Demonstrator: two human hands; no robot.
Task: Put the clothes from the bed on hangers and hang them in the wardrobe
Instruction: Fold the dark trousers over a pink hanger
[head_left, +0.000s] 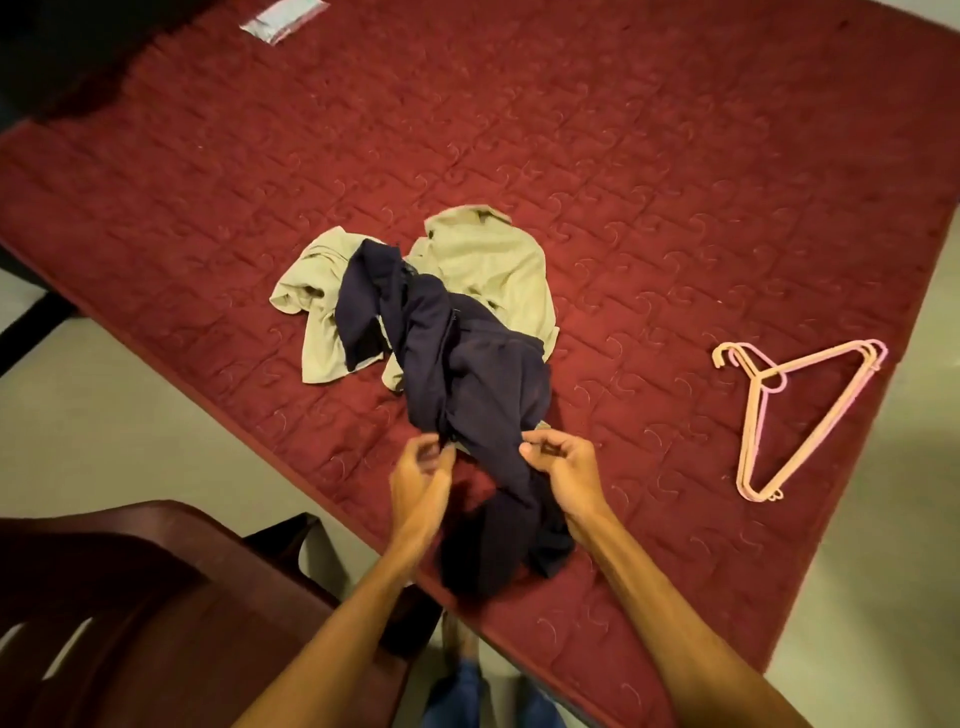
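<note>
Hands: left hand (422, 475) and right hand (563, 467), both pinching the near part of the navy garment (467, 374). It is crumpled, with its far end draped over the beige shirt (488, 260) on the bed (675, 156). Stack of pink hangers (795, 415), about 3, lies on the bed well to the right, untouched. Wardrobe: out of view. Step, by judgement: sorting out garment 1 of 2, nothing hung yet. Next move calls for finding the collar or shoulders, spreading the cloth, then reaching right for 1 hanger.
</note>
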